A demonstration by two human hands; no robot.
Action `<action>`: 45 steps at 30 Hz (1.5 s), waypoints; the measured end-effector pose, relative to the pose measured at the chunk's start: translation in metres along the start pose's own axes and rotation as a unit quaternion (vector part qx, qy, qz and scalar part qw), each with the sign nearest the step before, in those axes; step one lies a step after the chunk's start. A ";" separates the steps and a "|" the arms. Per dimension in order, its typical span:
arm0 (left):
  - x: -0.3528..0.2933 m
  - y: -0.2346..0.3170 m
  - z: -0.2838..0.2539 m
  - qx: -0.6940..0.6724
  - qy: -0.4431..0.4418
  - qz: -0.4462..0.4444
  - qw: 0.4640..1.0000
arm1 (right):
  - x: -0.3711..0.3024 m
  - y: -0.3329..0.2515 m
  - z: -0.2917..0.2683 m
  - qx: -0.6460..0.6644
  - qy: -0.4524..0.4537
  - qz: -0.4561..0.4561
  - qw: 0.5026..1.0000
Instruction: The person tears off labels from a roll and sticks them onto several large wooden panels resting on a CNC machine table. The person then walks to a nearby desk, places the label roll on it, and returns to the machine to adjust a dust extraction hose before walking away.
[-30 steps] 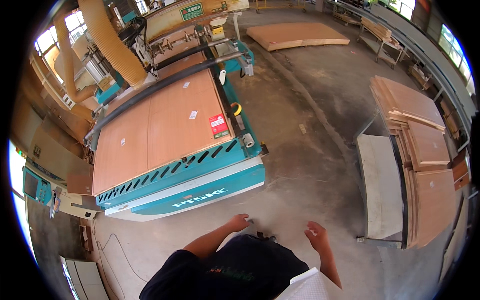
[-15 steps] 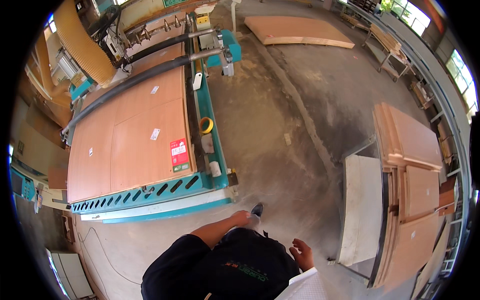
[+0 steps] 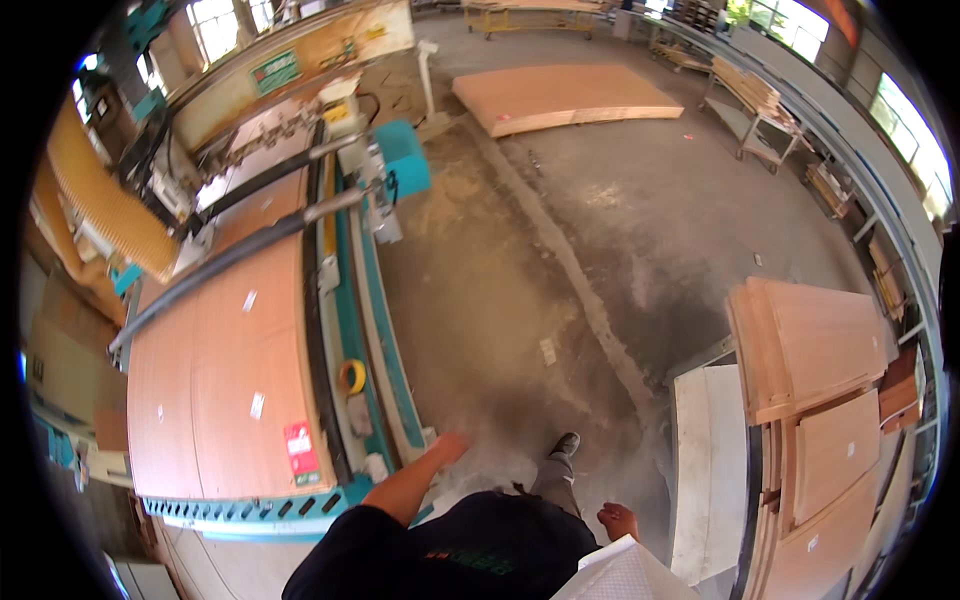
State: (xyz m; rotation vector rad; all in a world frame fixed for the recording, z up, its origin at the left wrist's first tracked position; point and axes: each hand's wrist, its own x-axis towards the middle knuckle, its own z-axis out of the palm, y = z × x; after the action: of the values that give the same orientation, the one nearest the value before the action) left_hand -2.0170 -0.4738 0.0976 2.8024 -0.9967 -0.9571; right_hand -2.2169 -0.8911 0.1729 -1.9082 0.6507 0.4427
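Observation:
My left hand (image 3: 452, 446) swings out in front of me, beside the teal rail of a large panel-cutting machine (image 3: 345, 497). Motion smears its fingers, and no held thing shows there. Low on my other side is my right hand (image 3: 618, 521), its fingers curled in with nothing visible in them. A white textured sheet-like thing (image 3: 630, 574) covers the right forearm just behind that hand. Wood-coloured panels (image 3: 235, 400) lie on the machine bed, bearing small white labels and a red-and-green sheet (image 3: 300, 452). A yellow tape roll (image 3: 352, 376) rests on the machine's side rail.
To the right, stacked wood panels (image 3: 820, 345) stand beside a pale board (image 3: 708, 470). A low stack of large sheets (image 3: 570, 95) lies on the floor ahead. Further off is a wheeled cart (image 3: 755, 120) with wood pieces. A black hose (image 3: 240, 250) crosses the machine bed.
I have moved forward along the machine; it sits further left in view. My left hand has swung forward and left, away from my body. The right hand's fingers have curled in more.

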 end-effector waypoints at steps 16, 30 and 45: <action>0.126 -0.006 -0.071 -0.472 0.085 -0.333 0.812 | 0.387 -0.203 -0.102 -0.011 -0.031 -0.239 0.970; 0.336 -0.205 -0.132 -0.166 -0.070 -0.112 0.977 | 0.529 -0.139 -0.120 -0.520 -0.212 -0.288 0.775; 0.488 -0.361 -0.278 -0.480 0.127 -0.220 0.840 | 0.709 -0.320 -0.090 -0.176 -0.063 -0.041 0.982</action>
State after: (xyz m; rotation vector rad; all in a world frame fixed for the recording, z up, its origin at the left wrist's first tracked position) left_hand -1.3610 -0.5177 -0.0182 2.1601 0.1961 -0.7503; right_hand -1.4610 -1.0396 0.0343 -2.2087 0.4279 0.6542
